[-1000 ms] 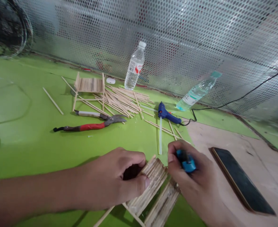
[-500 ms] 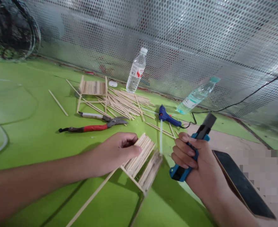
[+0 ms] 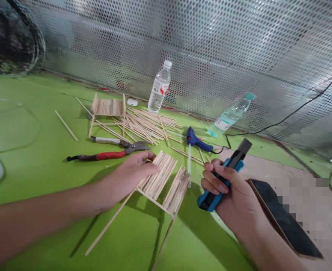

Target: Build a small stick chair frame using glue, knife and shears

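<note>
My left hand (image 3: pixel 134 175) grips one side of a small frame of wooden sticks (image 3: pixel 161 180), thumb on its slatted top. A gap parts the slats into two groups, and long stick legs reach down toward me. In my right hand (image 3: pixel 225 184) is a blue and black utility knife (image 3: pixel 222 175), fingers wrapped round its handle, its dark end pointing up and away to the right. The knife is apart from the stick frame. Beyond the frame, a blue hot glue gun (image 3: pixel 196 140) rests on the green surface with a pale glue stick (image 3: pixel 189 165) in it.
Pruning shears (image 3: pixel 112 152) with a red handle lie beyond my left hand. Behind them are a second stick frame (image 3: pixel 108 108) and a heap of loose sticks (image 3: pixel 146 126). Two bottles, one clear (image 3: pixel 159 88) and one greenish (image 3: pixel 230 116), stand near the perforated metal wall (image 3: pixel 199 49). A phone (image 3: pixel 284 218) lies right.
The stick frame has tilted so that more of its slatted top and the gap shows. Both hands keep their holds, and the whole view has shifted slightly.
</note>
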A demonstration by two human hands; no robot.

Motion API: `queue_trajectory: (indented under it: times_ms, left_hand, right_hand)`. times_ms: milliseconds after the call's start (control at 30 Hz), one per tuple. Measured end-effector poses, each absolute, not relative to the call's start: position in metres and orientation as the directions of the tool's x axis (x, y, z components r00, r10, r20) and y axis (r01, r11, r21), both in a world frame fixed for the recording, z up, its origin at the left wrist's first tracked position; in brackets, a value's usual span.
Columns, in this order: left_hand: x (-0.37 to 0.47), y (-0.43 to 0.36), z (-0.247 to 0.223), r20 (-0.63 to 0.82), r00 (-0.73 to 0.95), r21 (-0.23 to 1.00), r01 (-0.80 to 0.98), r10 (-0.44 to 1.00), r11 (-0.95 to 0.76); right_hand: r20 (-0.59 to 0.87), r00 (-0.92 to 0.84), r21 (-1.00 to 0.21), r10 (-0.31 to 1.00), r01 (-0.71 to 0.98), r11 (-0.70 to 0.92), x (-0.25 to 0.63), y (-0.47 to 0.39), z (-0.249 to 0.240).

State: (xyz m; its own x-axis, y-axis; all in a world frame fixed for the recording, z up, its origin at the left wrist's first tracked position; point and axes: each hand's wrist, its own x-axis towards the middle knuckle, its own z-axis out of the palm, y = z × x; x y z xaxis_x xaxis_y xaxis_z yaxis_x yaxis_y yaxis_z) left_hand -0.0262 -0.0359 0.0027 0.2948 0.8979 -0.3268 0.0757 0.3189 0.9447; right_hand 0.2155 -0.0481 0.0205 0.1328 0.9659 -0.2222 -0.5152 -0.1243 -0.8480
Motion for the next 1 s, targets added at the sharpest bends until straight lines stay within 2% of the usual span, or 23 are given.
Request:
queue_trajectory:
  times_ms: [167, 367, 633, 800, 1000]
  left_hand:
    - [-0.025, -0.035, 0.001, -0.436, 0.314, 0.864, -0.117, 0.844, 0.49]
    - [-0.023, -0.034, 0.007, -0.481, 0.273, 0.834, -0.149, 0.833, 0.531]
    - [-0.025, -0.037, 0.003, -0.553, 0.231, 0.813, -0.063, 0.8, 0.58]
    - [-0.025, -0.038, 0.014, -0.564, 0.249, 0.807, -0.039, 0.788, 0.59]
    - [-0.027, -0.039, 0.011, -0.482, 0.325, 0.862, 0.01, 0.814, 0.507]
  right_hand:
    - [-0.257, 0.132, -0.839, 0.957, -0.521, -0.154, 0.215, -0.048, 0.02]
    - [-0.248, 0.078, -0.855, 0.966, -0.487, -0.18, 0.215, -0.052, 0.021]
    - [-0.257, 0.045, -0.866, 0.965, -0.454, -0.21, 0.216, -0.054, 0.022]
    - [-0.339, -0.033, -0.836, 0.94, -0.448, -0.317, 0.217, -0.054, 0.02]
    - [-0.328, -0.082, -0.868, 0.941, -0.367, -0.335, 0.218, -0.055, 0.015]
